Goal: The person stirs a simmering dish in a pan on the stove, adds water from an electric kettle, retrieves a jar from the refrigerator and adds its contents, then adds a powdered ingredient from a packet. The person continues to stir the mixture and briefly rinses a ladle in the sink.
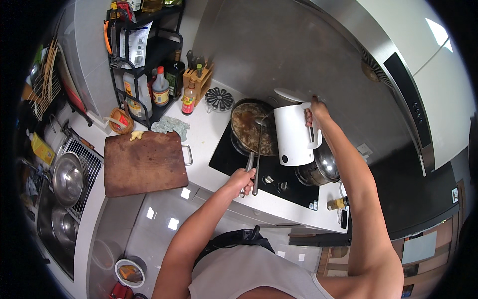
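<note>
My left hand (242, 181) is closed around the metal handle of a frying pan (246, 127) on the black cooktop (224, 157). The pan holds brown food in liquid. A metal ladle (258, 149) rests in it, its handle running down beside my left fingers; whether they also grip it I cannot tell. My right hand (313, 112) grips the handle of a white electric kettle (294, 136), raised over the pan's right side with its lid (289, 95) up. The kettle partly hides the pan's right edge. Whether water flows from it is not plain.
A lidded steel pot (325, 164) stands right of the pan, below my right forearm. Left lie a wooden cutting board (145, 164) with a piece of ginger (136, 135), and a cloth (171, 127). A sauce bottle (189, 99), a knife block (203, 80) and a black rack (149, 56) stand behind.
</note>
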Action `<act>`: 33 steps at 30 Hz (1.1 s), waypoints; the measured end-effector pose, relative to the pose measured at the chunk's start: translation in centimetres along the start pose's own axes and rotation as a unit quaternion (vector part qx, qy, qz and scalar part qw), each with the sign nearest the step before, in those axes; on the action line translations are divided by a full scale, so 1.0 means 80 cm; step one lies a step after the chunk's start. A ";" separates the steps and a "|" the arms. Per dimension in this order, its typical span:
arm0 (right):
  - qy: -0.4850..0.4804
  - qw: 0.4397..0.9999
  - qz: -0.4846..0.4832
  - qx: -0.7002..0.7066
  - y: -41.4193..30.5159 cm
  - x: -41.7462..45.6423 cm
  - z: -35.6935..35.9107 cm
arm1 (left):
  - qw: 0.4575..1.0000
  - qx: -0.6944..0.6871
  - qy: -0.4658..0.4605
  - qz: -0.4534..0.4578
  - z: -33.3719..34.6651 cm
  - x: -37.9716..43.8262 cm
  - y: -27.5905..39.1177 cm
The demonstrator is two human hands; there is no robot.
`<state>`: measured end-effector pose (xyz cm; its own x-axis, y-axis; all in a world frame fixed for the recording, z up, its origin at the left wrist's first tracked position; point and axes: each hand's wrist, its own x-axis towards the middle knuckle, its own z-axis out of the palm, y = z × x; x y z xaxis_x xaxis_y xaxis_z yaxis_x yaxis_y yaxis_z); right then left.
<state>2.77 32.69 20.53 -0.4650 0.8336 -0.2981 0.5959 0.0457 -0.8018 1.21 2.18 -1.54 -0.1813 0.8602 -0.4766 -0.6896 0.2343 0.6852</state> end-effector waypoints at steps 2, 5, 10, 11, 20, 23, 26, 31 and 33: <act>-0.002 1.000 0.006 0.002 0.005 0.006 -0.006 | 1.000 0.003 -0.003 0.005 0.001 0.001 -0.002; 0.026 0.999 0.019 0.009 0.010 0.007 -0.006 | 1.000 0.001 0.003 0.010 0.001 -0.001 -0.001; 0.014 0.999 0.029 0.025 0.027 0.008 -0.026 | 1.000 -0.014 0.003 -0.005 0.004 -0.006 0.002; 0.013 0.999 0.036 0.032 0.027 0.003 -0.023 | 1.000 -0.016 0.006 -0.006 0.003 -0.007 0.003; 0.034 0.999 0.031 0.026 0.054 -0.022 -0.034 | 1.000 -0.018 -0.003 -0.008 0.010 -0.012 0.007; 0.038 0.999 0.010 0.035 0.059 -0.041 -0.027 | 1.000 -0.023 -0.002 -0.008 0.006 -0.012 0.007; 0.038 0.999 0.007 0.032 0.065 -0.051 -0.028 | 1.000 -0.007 -0.006 -0.005 0.004 -0.009 0.006; 0.035 0.999 0.028 0.001 0.066 -0.063 -0.029 | 1.000 -0.014 0.006 -0.007 0.004 -0.005 0.005; 0.029 0.999 0.031 -0.003 0.068 -0.067 -0.029 | 1.000 -0.013 0.005 -0.005 0.003 -0.004 0.005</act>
<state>10.03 29.77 18.93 -0.3888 0.8653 -0.3163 0.6261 -0.0037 -0.7797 1.19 2.11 -0.97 -0.1810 0.8533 -0.4890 -0.7100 0.2306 0.6653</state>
